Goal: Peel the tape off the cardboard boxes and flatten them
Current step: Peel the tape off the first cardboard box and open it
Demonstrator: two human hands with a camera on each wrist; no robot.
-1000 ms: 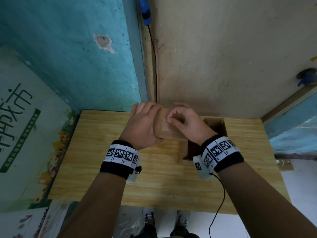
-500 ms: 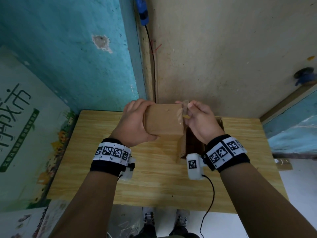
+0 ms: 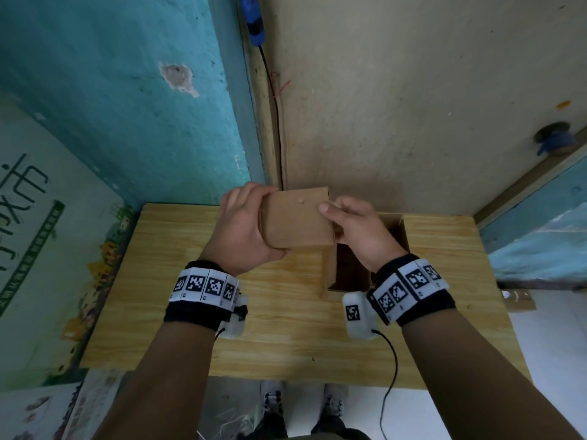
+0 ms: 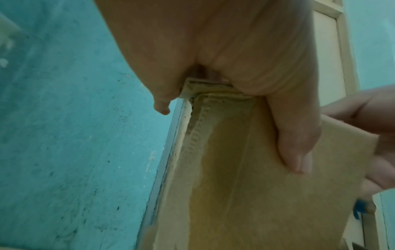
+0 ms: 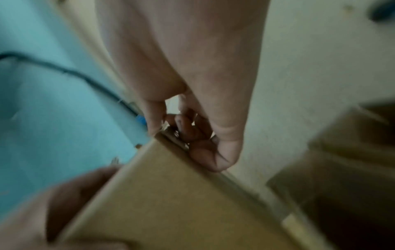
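Observation:
I hold a small brown cardboard box (image 3: 297, 217) above the far part of the wooden table (image 3: 190, 296), its broad face turned up. My left hand (image 3: 251, 223) grips its left end, fingers over the far side and thumb underneath. In the left wrist view the thumb (image 4: 295, 135) lies along the box (image 4: 245, 186) beside a seam with a ragged edge. My right hand (image 3: 332, 219) pinches the right edge, thumb on the top face, fingers curled down the side. The right wrist view shows those fingers (image 5: 192, 135) at the box corner (image 5: 171, 203). Any tape there is too blurred to tell.
A second cardboard box (image 3: 330, 268), open at the top, stands on the table under my right wrist. A black cable (image 3: 392, 360) hangs from the right wrist camera. Walls close behind; a large printed board (image 3: 47, 233) leans at the left.
The small box has been turned so a broad face is up and has risen slightly. My right hand slid from the box's top to its right edge; the tape strip seen earlier no longer shows.

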